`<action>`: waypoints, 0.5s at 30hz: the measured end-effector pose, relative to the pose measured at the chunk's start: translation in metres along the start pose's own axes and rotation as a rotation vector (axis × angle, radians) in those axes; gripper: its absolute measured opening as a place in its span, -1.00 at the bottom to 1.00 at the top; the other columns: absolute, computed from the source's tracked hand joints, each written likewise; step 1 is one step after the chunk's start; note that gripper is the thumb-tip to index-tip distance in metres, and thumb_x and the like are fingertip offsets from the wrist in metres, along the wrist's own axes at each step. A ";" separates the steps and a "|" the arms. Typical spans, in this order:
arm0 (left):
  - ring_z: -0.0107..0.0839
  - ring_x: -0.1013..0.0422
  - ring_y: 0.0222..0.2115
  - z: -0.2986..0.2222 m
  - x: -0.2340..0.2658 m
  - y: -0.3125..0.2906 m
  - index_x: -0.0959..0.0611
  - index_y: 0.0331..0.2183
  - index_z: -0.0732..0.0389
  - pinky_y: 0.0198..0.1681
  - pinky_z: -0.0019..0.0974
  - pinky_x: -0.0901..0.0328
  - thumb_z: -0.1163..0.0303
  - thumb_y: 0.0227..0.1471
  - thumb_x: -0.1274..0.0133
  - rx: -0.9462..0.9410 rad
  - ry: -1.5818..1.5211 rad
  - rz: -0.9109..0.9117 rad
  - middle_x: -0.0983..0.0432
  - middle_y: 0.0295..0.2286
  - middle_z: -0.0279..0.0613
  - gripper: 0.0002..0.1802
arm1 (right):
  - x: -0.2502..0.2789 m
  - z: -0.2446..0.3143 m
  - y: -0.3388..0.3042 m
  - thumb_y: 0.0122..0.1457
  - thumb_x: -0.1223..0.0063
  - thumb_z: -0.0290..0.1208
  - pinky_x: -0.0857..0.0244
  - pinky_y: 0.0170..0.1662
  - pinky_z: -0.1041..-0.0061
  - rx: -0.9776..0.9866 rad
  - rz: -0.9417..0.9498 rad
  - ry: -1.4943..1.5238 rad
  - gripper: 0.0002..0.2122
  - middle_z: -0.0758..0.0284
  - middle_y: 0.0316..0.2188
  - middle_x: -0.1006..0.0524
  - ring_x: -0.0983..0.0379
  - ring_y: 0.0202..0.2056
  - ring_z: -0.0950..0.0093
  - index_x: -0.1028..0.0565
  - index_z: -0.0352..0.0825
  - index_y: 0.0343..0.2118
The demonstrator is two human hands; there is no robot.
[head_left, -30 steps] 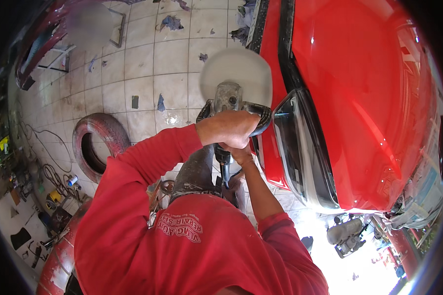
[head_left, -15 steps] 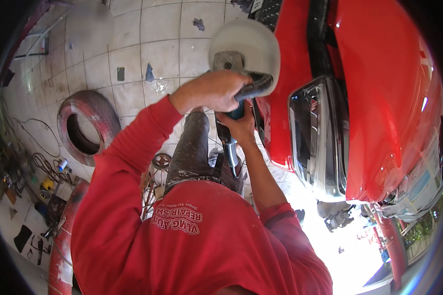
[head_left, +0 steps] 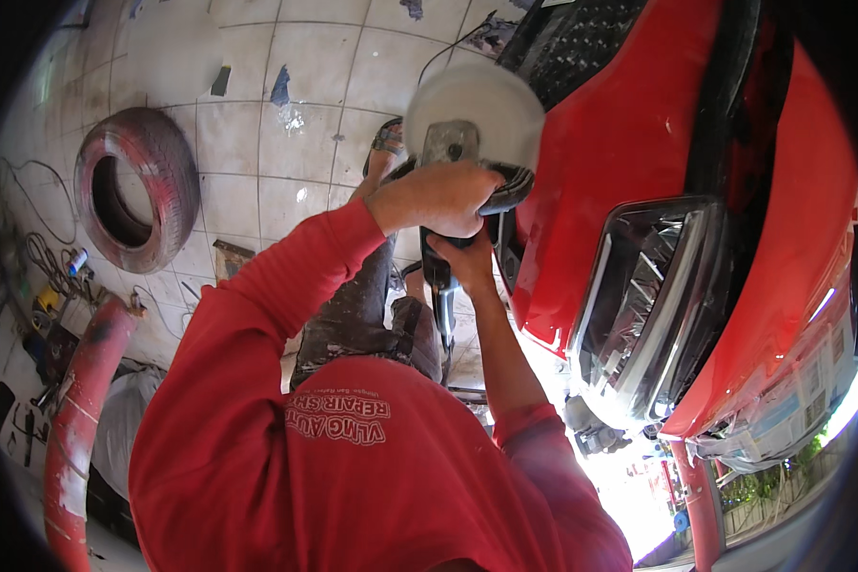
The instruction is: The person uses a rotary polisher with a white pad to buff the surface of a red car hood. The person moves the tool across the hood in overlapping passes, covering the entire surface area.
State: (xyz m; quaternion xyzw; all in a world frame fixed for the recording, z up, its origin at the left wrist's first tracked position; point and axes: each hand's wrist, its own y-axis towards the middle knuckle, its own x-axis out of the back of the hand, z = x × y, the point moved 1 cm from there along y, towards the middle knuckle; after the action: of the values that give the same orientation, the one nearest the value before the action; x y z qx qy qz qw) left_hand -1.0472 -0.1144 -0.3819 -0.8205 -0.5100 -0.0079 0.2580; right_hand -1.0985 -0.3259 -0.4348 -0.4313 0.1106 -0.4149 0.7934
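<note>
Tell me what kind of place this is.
Probably a car body repair workshop: a red car with its headlight exposed, a power polisher gripped in both hands, a spare tyre on the tiled floor.

Left hand (head_left: 436,198) and right hand (head_left: 467,257) grasp a dark handheld polisher with round white foam pad (head_left: 475,110) beside the glossy red car body (head_left: 620,143)
</note>
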 end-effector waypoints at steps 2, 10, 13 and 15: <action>0.24 -0.60 -0.26 -0.011 -0.004 -0.009 -0.62 -0.04 0.36 -0.16 0.13 -0.49 0.52 -0.15 -0.19 -0.008 0.028 0.014 -0.64 -0.34 0.31 -0.48 | 0.001 -0.019 0.005 -0.08 -0.61 -0.24 -0.44 0.16 0.35 0.064 0.008 -0.033 -0.13 0.19 0.07 -0.60 -0.58 0.07 0.34 -0.35 -0.38 0.29; 0.28 -0.59 -0.26 -0.053 -0.064 -0.047 -0.61 -0.07 0.38 -0.19 0.14 -0.49 0.48 -0.11 -0.18 -0.063 -0.009 -0.115 -0.65 -0.33 0.29 -0.53 | 0.039 -0.038 -0.082 -0.23 -0.62 0.00 -0.48 0.13 0.25 -0.062 -0.032 -0.200 -0.06 0.06 -0.01 -0.66 -0.64 0.03 0.20 -0.44 -0.36 0.25; 0.32 -0.56 -0.32 -0.105 -0.084 -0.077 -0.59 -0.09 0.42 -0.22 0.16 -0.46 0.48 -0.12 -0.18 -0.064 -0.041 -0.032 -0.60 -0.42 0.34 -0.53 | 0.059 -0.046 -0.130 -0.25 -0.61 -0.03 -0.48 0.12 0.23 0.011 0.010 -0.216 -0.04 0.02 0.00 -0.65 -0.63 0.03 0.16 -0.42 -0.37 0.26; 0.30 -0.57 -0.29 -0.139 -0.104 -0.094 -0.57 -0.05 0.38 -0.17 0.13 -0.44 0.44 -0.11 -0.20 -0.067 -0.060 0.038 -0.61 -0.41 0.32 -0.49 | 0.070 -0.074 -0.168 -0.26 -0.61 -0.05 -0.48 0.12 0.21 0.083 -0.008 -0.145 -0.04 0.01 -0.01 -0.66 -0.64 0.03 0.14 -0.43 -0.36 0.26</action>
State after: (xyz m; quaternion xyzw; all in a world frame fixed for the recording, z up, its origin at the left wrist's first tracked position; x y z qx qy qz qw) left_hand -1.1419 -0.2282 -0.2513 -0.8381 -0.5014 0.0045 0.2148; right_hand -1.1883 -0.4696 -0.3365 -0.4273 0.0337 -0.3902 0.8149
